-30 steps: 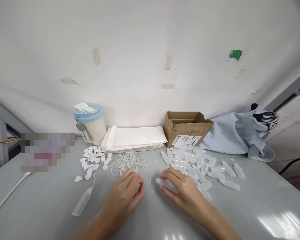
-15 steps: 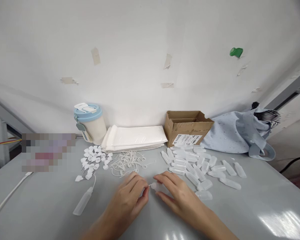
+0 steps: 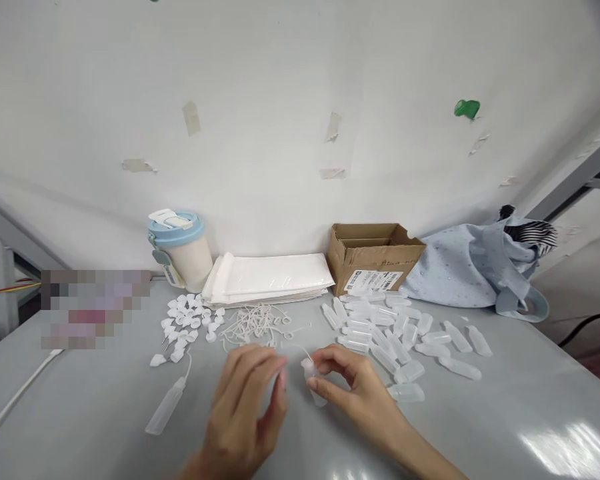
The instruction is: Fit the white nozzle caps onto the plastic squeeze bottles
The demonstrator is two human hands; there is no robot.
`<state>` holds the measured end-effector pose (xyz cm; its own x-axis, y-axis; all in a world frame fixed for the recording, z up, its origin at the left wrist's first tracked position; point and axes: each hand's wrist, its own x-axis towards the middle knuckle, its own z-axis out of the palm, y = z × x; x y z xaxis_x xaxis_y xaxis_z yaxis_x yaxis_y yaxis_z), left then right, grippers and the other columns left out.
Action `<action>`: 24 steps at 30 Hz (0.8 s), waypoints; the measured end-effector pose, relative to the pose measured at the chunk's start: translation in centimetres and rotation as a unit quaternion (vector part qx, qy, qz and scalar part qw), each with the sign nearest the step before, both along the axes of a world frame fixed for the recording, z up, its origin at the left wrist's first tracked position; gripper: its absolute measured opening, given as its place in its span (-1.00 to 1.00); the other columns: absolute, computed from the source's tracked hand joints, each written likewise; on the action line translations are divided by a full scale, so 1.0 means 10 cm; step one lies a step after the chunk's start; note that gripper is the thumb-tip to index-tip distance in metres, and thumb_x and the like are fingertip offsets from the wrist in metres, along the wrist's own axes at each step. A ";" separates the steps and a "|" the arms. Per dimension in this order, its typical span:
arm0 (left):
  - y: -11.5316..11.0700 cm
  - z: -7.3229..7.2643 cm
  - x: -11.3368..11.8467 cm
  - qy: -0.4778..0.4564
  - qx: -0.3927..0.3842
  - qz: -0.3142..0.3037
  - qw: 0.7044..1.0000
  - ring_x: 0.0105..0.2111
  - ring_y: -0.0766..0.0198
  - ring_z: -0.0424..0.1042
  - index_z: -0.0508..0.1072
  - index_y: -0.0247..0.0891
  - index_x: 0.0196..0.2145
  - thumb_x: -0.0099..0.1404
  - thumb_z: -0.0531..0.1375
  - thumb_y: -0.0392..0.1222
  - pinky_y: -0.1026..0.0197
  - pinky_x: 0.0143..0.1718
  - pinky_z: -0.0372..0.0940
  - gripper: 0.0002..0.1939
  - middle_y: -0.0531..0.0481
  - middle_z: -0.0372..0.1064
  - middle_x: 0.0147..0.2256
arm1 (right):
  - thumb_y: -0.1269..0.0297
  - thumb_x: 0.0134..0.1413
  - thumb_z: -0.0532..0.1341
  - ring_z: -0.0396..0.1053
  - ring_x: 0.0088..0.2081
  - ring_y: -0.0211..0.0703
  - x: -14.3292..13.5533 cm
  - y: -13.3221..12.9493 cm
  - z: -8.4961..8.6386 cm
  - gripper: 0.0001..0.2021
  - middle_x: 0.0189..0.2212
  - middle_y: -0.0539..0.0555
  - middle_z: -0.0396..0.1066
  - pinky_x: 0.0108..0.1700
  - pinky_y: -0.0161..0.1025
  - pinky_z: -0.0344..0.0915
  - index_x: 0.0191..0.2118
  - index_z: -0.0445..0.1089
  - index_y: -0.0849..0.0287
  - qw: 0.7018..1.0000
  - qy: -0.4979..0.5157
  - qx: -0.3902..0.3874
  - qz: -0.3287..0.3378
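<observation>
My right hand (image 3: 347,383) grips a small translucent squeeze bottle (image 3: 316,393), held tilted with its neck up and to the left. A thin white strap (image 3: 303,350) curves out from the bottle's neck. My left hand (image 3: 250,403) hovers just left of the bottle, apart from it, fingers bent and slightly blurred, nothing visible between them. Another bottle with a strap on its neck (image 3: 166,407) lies on the left. Behind my hands are a heap of white ring straps (image 3: 257,323), a cluster of white caps (image 3: 183,320) and, to the right, many loose bottles (image 3: 403,347).
Along the wall stand a tumbler with a blue lid (image 3: 183,250), a stack of white packets (image 3: 275,273), a cardboard box (image 3: 375,257) and a light blue bag (image 3: 455,267). A white cable (image 3: 20,397) runs along the grey table's left side, near a blurred-out patch.
My left hand has drawn away from the bottle's neck and its fingers have loosened. The bottle has turned more upright in my right hand, and its strap now shows.
</observation>
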<state>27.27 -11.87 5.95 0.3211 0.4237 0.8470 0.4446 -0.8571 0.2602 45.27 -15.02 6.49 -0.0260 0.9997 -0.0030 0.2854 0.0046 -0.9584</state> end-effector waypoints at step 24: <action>-0.07 -0.21 0.12 0.097 -0.062 -0.028 0.993 -0.14 0.04 0.35 0.32 -0.41 -0.10 0.29 0.16 -0.29 0.01 -0.15 0.39 -0.77 -0.27 0.36 -0.18 | 0.13 -0.14 0.39 0.34 -0.44 -0.25 -0.07 0.02 -0.04 -0.70 -0.52 -0.03 0.44 -0.34 -0.33 0.20 -0.31 0.43 0.22 0.969 0.219 -0.106 -0.030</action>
